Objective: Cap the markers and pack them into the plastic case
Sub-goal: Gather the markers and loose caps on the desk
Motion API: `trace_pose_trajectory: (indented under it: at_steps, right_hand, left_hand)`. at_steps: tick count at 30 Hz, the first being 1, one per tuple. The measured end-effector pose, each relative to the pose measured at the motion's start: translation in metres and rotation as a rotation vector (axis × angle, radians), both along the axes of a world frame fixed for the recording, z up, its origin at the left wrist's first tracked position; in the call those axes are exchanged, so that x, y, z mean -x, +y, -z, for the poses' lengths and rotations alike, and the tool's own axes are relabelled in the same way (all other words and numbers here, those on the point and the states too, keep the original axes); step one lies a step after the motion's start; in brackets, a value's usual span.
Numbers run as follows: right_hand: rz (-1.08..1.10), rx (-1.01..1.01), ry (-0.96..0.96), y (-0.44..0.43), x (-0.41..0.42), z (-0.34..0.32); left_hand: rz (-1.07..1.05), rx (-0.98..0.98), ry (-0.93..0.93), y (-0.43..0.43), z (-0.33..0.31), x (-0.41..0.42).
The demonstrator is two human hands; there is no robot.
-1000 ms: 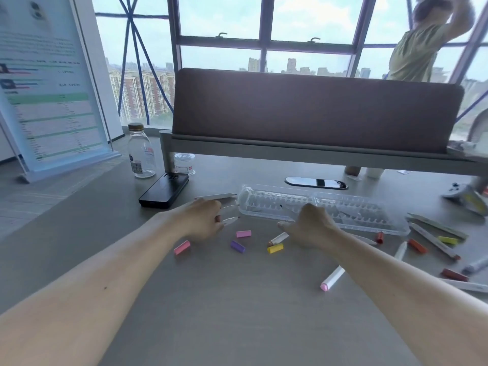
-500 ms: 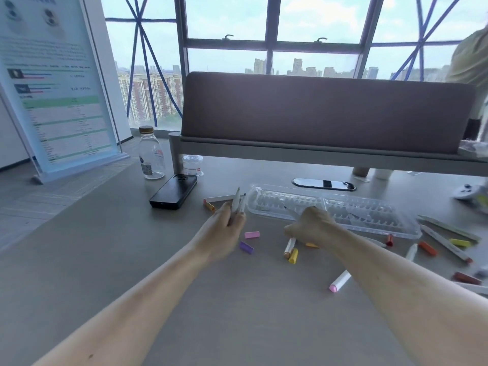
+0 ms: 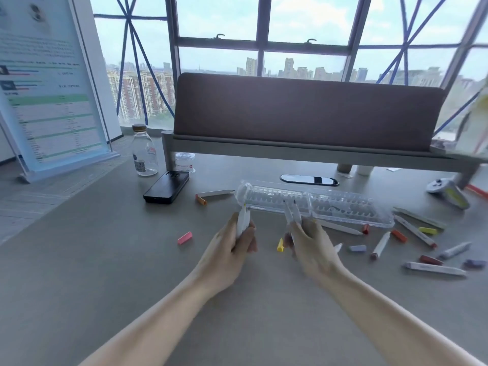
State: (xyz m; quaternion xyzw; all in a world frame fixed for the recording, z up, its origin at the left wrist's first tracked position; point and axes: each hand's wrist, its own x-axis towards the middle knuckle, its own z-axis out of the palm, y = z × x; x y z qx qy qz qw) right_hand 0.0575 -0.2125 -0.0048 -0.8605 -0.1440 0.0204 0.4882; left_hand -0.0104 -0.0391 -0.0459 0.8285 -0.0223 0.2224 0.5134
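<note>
Clamped upright in left hand (image 3: 232, 249): white uncapped markers (image 3: 241, 220); in right hand (image 3: 314, 244): two white dark-tipped markers (image 3: 290, 213). Lying between both, just beside right hand: small yellow plastic cap (image 3: 280, 244)

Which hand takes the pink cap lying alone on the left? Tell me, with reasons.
Left. The left hand is nearer the pink cap; the right hand lies beyond it. Both grip markers.

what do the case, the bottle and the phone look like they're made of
Case: clear, glossy hard plastic by the look; it is see-through and its moulded ridges catch the light.
Bottle: clear and shiny, glass or plastic, which one I cannot tell.
Phone: smooth black back with a soft sheen; glass or plastic, hard to say.
</note>
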Motion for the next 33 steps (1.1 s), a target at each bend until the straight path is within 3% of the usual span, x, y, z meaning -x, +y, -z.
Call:
trace_pose_trajectory:
  at_steps: [5, 11, 16, 19, 25, 33]
  right_hand:
    - [-0.164, -0.133, -0.160, -0.014, 0.030, 0.026]
    - [-0.119, -0.210, -0.041, -0.014, 0.025, 0.039]
    - [0.002, -0.026, 0.064, -0.032, 0.010, 0.014]
    - [0.064, 0.223, 0.182, -0.051, -0.007, -0.003]
    - [0.131, 0.518, 0.146, -0.057, -0.018, -0.013]
    - [0.138, 0.638, 0.087, -0.048, -0.030, -0.006]
  left_hand:
    - [0.029, -0.053, 0.031, -0.007, 0.003, 0.009]
    - [0.035, -0.075, 0.126, -0.006, -0.003, 0.003]
    - [-0.119, -0.232, 0.192, 0.022, -0.032, -0.033]
    - [-0.313, -0.566, 0.199, 0.047, -0.052, -0.060]
    - [-0.466, -0.989, 0.379, 0.100, -0.059, -0.114]
    - [-0.418, -1.095, 0.545, 0.125, -0.037, -0.168]
